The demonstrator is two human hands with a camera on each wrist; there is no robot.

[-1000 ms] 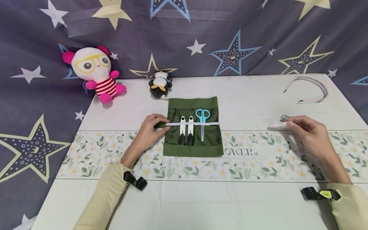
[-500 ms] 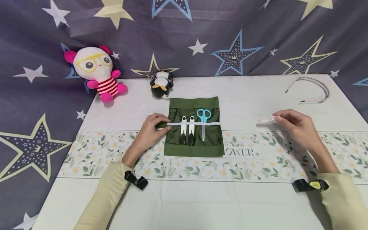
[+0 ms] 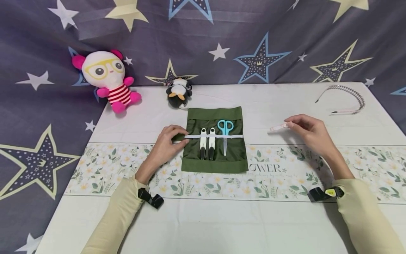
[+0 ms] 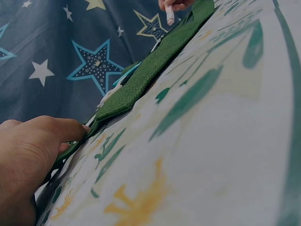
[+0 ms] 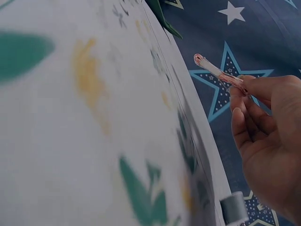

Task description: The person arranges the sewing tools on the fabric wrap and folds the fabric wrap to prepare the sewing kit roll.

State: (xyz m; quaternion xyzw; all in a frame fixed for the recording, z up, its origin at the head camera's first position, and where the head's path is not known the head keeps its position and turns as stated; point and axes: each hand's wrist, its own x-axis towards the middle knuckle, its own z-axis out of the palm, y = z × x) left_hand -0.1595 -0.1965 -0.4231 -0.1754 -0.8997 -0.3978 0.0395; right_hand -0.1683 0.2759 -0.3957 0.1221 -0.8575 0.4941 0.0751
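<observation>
Green fabric organizer (image 3: 214, 166) pinched by left hand (image 3: 167, 141) | right hand (image 3: 310, 133) pinching folded tape (image 3: 278, 127) | likely carrying; next calls for elastic strap (image 3: 219, 136) left of grip

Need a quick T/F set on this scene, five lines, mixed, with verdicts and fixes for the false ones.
1. The right hand pinches a pale strip. True.
2. The white band crosses in front of the blue-handled scissors. True.
3. The left hand grips the scissors. False: the left hand touches the left edge of the green case; the scissors lie on the case.
4. Three white-and-black tools are tucked behind the band. False: there are two.
5. The headband lies on the table to the left of the case. False: it lies to the right, near the far edge.
</observation>
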